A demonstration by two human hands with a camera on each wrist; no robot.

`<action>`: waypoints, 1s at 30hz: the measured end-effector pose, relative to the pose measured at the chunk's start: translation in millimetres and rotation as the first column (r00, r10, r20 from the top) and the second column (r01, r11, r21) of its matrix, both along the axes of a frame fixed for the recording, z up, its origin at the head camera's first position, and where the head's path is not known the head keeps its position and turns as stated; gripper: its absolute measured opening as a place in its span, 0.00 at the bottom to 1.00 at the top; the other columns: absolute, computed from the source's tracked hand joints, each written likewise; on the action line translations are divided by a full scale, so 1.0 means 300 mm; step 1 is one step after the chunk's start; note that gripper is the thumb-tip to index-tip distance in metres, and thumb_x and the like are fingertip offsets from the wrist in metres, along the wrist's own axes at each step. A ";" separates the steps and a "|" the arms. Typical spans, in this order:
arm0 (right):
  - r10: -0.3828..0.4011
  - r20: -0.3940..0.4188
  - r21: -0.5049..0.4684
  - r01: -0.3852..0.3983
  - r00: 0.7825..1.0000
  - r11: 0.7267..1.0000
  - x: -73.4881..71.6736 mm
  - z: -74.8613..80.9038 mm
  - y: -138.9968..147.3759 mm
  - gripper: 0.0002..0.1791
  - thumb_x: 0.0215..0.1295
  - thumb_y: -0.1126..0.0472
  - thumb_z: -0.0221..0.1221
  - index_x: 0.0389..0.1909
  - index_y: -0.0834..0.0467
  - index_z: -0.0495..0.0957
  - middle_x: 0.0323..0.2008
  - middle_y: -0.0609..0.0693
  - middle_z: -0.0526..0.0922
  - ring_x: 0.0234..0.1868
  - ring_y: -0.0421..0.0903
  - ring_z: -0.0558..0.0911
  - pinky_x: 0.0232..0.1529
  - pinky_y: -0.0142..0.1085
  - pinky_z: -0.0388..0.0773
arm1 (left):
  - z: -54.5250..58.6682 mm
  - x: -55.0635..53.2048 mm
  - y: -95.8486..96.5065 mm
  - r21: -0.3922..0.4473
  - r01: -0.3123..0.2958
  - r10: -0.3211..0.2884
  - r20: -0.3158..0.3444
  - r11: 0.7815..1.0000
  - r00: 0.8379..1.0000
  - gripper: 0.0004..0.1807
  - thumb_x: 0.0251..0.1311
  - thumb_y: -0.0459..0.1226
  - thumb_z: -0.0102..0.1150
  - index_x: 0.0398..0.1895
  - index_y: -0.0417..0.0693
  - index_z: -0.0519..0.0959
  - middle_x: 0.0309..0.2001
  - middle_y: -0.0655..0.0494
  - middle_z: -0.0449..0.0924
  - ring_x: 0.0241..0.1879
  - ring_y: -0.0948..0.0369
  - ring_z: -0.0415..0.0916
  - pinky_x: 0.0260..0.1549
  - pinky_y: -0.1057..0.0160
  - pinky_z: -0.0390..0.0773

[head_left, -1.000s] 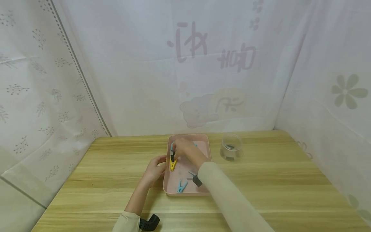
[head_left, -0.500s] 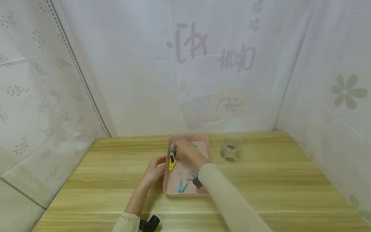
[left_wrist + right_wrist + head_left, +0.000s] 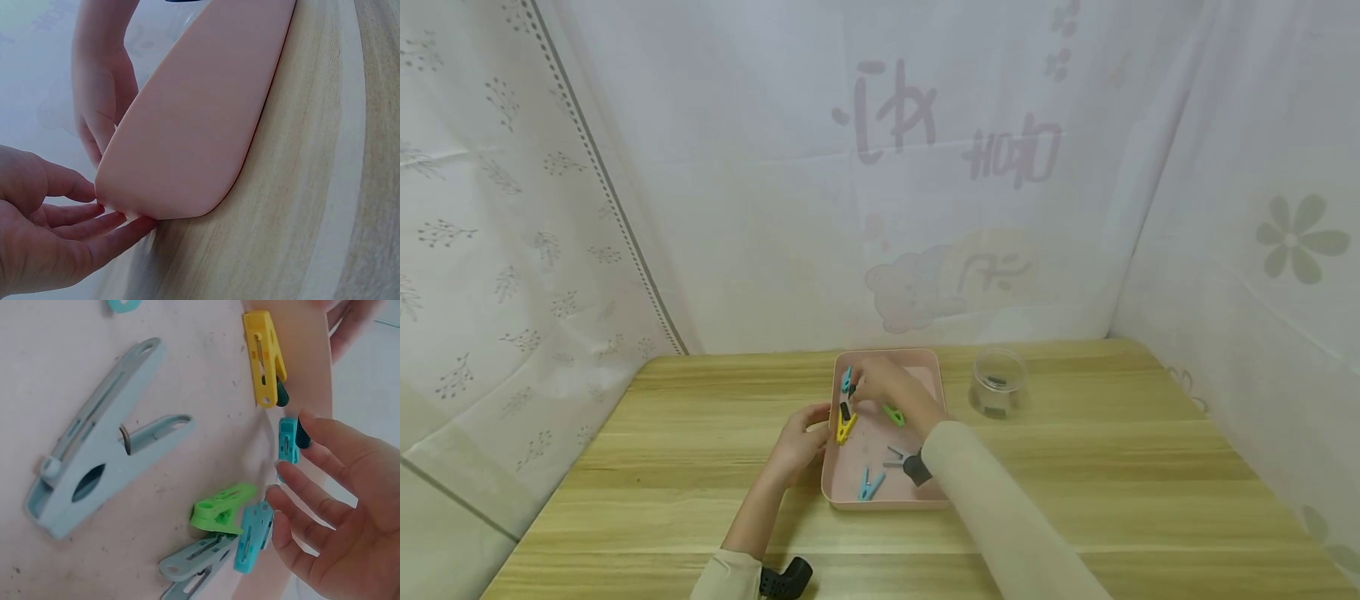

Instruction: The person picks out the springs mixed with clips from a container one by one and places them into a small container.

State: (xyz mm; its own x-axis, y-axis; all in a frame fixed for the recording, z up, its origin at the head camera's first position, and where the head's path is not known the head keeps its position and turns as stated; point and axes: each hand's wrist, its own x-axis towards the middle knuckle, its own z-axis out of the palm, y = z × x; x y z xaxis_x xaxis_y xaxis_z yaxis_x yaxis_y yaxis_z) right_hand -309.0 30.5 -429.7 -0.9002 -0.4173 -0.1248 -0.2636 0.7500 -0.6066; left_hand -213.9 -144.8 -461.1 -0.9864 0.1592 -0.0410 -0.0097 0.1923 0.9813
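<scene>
My left hand (image 3: 800,443) has its fingers nearly straight against the outer left wall of a pink tray (image 3: 181,125). Inside the tray, at the far left, my right hand (image 3: 350,515) holds a small dark ridged piece (image 3: 304,433) between thumb and forefinger. Close behind that piece is a blue clothespin (image 3: 288,442), partly hidden by the fingers. Near the same wall lies a yellow clothespin (image 3: 256,347) with another dark ridged piece (image 3: 282,395) at its end. A green clothespin (image 3: 222,503), a grey-blue one (image 3: 197,559) and another blue one (image 3: 248,540) lie beside the fingertips.
A large-looking grey clothespin (image 3: 94,444) lies under the right wrist, and a light blue clothespin (image 3: 871,484) near the tray's front wall. To the tray's right stands a clear round container (image 3: 997,385) with dark pieces. Cloth hangs behind the wooden table (image 3: 1112,467).
My right hand has shifted slightly, and its forearm has moved a little right, uncovering the green clothespin. The yellow clothespin has turned slightly. My left hand keeps its place.
</scene>
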 end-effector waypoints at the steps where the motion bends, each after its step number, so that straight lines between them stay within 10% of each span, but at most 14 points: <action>1: 0.003 -0.003 -0.011 -0.003 1.000 1.000 0.005 0.005 0.003 0.12 0.61 0.66 0.65 0.46 0.57 0.82 0.43 0.47 0.83 0.38 0.45 0.77 0.40 0.37 0.78 | -0.001 -0.001 0.000 -0.003 -0.001 0.001 0.000 1.000 1.000 0.24 0.68 0.26 0.49 0.67 0.26 0.67 0.66 0.27 0.67 0.56 0.39 0.77 0.49 0.47 0.83; 30: 0.089 -0.074 -0.001 -0.089 0.993 0.996 0.008 0.071 0.065 0.16 0.70 0.60 0.61 0.55 0.61 0.81 0.52 0.53 0.84 0.50 0.48 0.82 0.50 0.40 0.81 | -0.001 0.003 0.002 0.002 -0.008 0.008 0.005 1.000 1.000 0.25 0.68 0.26 0.48 0.67 0.26 0.66 0.65 0.27 0.66 0.57 0.38 0.75 0.50 0.46 0.82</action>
State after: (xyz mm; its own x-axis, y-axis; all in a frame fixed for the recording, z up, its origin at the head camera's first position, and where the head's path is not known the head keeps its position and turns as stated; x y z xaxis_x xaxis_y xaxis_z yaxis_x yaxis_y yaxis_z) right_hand -306.5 50.1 -408.5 -0.8660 -0.4968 -0.0572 -0.3735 0.7187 -0.5865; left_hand -213.1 -144.2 -461.4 -0.9874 0.1512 -0.0457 -0.0163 0.1901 0.9816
